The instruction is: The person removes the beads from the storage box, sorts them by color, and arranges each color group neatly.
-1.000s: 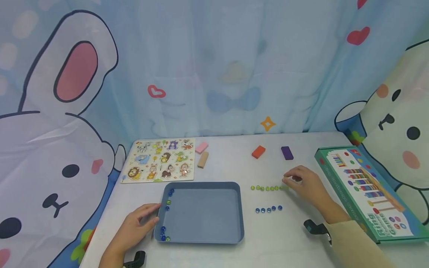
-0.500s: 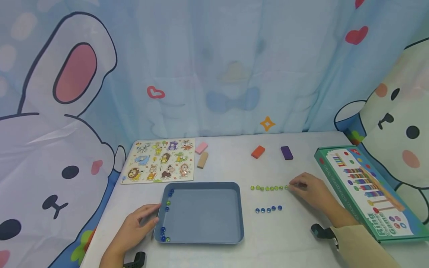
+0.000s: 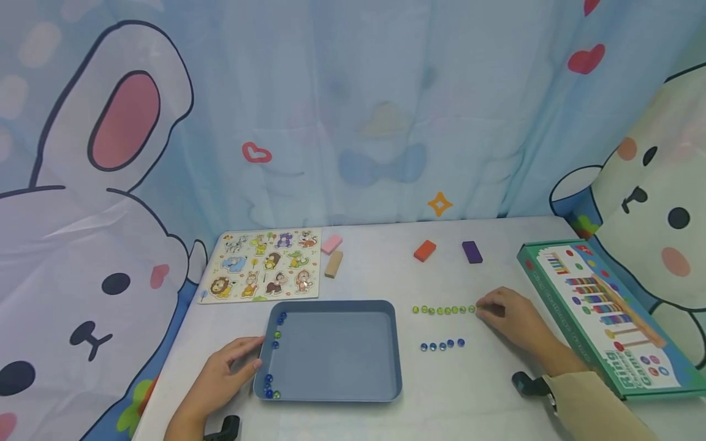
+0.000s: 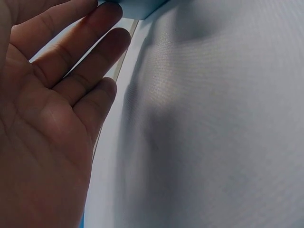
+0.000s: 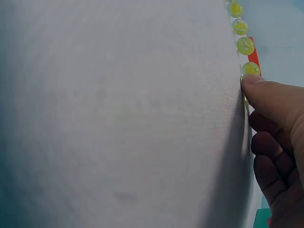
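At the right end of a row of yellow-green glass marbles (image 3: 440, 310), my right hand (image 3: 513, 315) has its thumb and index fingertips at the last marble (image 5: 251, 69). In the right wrist view the thumb tip overlaps this marble's lower edge, and the other fingers are curled below. My left hand (image 3: 223, 373) rests its fingertips on the left rim of a blue-grey tray (image 3: 331, 395), fingers extended and relaxed. Along the tray's left side lie several blue marbles (image 3: 268, 378) and a couple of yellow-green ones (image 3: 277, 334). The left wrist view shows the bare palm.
Below the green row runs a shorter row of blue marbles (image 3: 442, 346). An animal puzzle board (image 3: 259, 264) lies at back left beside pink (image 3: 332, 243) and tan blocks (image 3: 333, 264). Orange (image 3: 425, 250) and purple blocks (image 3: 472, 252) lie behind. A green game box (image 3: 612, 318) stands at right.
My right hand has moved slightly right and toward me, and the last green marble at the row's end now shows beside its fingertips. The left hand and tray stay in place.
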Demonstrator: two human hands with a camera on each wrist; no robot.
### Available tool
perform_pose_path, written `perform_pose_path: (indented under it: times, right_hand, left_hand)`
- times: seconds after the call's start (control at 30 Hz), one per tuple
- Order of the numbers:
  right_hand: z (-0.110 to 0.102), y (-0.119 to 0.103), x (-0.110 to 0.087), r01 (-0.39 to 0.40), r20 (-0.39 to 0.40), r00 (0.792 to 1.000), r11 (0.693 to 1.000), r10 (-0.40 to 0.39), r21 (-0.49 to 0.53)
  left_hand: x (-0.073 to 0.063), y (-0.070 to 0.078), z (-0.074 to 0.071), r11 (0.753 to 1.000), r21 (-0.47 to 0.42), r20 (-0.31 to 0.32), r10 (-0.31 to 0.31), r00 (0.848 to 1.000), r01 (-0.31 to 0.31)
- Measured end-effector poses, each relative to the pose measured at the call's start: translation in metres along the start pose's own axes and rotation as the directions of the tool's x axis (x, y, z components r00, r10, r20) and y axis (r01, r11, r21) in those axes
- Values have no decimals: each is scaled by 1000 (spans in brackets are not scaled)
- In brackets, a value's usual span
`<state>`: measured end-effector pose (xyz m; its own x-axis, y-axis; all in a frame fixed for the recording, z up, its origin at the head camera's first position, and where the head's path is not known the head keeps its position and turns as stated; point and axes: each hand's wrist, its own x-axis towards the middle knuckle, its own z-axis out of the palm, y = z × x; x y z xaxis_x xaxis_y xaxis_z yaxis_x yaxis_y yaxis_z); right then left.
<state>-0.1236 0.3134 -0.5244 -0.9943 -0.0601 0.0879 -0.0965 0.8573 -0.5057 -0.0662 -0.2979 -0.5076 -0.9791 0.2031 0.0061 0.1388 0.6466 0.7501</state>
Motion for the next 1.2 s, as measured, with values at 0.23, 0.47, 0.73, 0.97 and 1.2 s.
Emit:
perform_pose_path:
  times: [0.23,0.47,0.73,0.97,1.2]
  right_hand:
    - [-34,-9,4,40,-109,994,996,-31,82]
    - [-39,-82,24,193,-159,971,976,-175,104]
    - [30,-203,47,363,12,929,919,-369,157]
    - [100,-273,62,485,212,838,865,-502,133]
    - [144,-312,65,568,322,750,812,-577,132]
  left_hand:
    - [-1,-2,-1,1000,-9,5,5,1000,-5]
    - [-1,-2,-2,1000,-4,1,17,1000,-17]
    - [2,-3,-1,999,-39,20,6,1000,-6]
    - [3,-5,0,999,-27,17,25,1000,-25]
    - [3,-5,-2,999,-47,19,22,1000,-21]
